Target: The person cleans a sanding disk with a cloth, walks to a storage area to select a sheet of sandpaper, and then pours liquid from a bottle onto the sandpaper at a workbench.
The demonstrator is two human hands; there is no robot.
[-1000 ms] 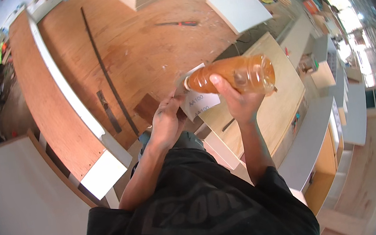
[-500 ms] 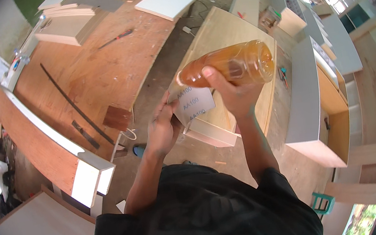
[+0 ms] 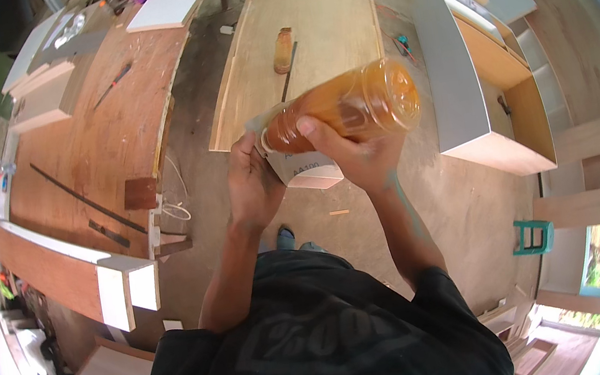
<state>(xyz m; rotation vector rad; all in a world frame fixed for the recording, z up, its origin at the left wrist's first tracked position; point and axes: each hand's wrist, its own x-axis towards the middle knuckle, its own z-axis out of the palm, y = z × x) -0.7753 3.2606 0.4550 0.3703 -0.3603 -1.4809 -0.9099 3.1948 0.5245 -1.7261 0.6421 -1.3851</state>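
My right hand (image 3: 364, 151) is wrapped round a large clear plastic bottle (image 3: 358, 109) of amber liquid, tilted with its base toward the upper right. Its neck end points left, close to my left hand (image 3: 256, 182). That hand has its fingers closed on a pale sheet of sandpaper (image 3: 301, 165) with printed marks on its back. Bottle and right hand cover part of the sheet. Whether the bottle's mouth touches the sheet cannot be made out. Beyond my hands, a smaller amber bottle (image 3: 283, 50) stands or lies on a light wooden panel (image 3: 329, 16), beside a dark strip (image 3: 291, 72).
To the left is a brown plywood table (image 3: 81, 174) with a screwdriver-like tool (image 3: 112, 85), a long dark strip (image 3: 80, 193) and stacked boards (image 3: 43, 102). A grey-sided open cabinet (image 3: 454, 79) stands right. A green stool (image 3: 533, 236) is farther right on the floor.
My view has turned, so the table and panel sit farther left. The smaller bottle on the panel has come into sight. Both hands keep their hold; less of the sheet shows.
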